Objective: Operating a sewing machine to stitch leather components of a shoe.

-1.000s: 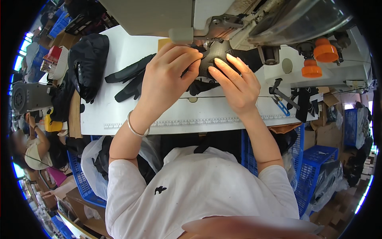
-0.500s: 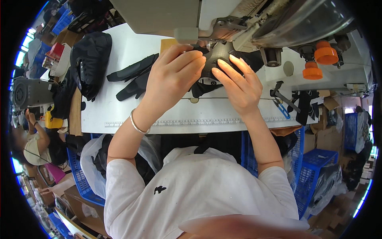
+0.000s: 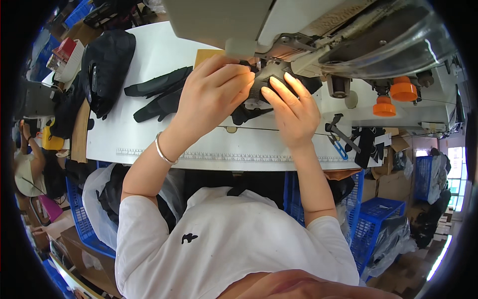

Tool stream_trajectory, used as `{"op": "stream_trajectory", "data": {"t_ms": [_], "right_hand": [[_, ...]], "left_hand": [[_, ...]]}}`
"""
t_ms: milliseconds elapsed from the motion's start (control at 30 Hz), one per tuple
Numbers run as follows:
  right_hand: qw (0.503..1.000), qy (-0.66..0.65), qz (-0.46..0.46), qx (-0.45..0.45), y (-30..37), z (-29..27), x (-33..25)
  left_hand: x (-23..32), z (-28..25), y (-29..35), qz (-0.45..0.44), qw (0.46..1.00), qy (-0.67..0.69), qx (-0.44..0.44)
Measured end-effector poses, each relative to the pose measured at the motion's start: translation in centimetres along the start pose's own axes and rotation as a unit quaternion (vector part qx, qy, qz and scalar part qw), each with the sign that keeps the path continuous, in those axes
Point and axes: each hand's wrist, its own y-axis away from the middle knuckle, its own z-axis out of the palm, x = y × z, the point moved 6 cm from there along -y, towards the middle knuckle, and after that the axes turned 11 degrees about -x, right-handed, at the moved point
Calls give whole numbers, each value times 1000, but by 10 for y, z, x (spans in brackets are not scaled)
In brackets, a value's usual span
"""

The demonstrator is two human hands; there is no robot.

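Note:
A black textured fabric piece [image 3: 271, 74] lies beneath the needle area of a sewing machine [image 3: 279, 42], lit by its lamp. My left hand [image 3: 211, 97] has its fingers bent and pressed together at the piece's left edge; the thumb is hidden behind them. With fingers stretched out, my right hand [image 3: 296, 112] rests on the right part of the piece. The needle and most of the presser foot are hard to make out behind my fingers.
Black cut strips [image 3: 157, 102] lie left of my left hand, and stacked black shoe uppers [image 3: 104, 70] farther left. Blue-handled snips [image 3: 339, 147] and a dark tool [image 3: 343, 133] lie right. Orange knobs [image 3: 403, 88] hang from the machine. Blue crates [image 3: 376, 214] stand below.
The whole view has shifted a little, so the table and machine appear displaced. The fabric piece looks slightly turned under my fingers; both hands stay on it.

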Motion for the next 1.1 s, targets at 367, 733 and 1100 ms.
{"op": "stream_trajectory", "data": {"t_ms": [367, 733, 1100], "right_hand": [[990, -100, 35, -94, -12, -2, 28], [986, -73, 47, -143, -14, 2, 51], [968, -134, 106, -182, -7, 19, 82]], "left_hand": [[13, 12, 0, -29, 999, -16, 32], [22, 15, 2, -58, 996, -45, 43], [20, 13, 4, -67, 997, 1, 36]]}}
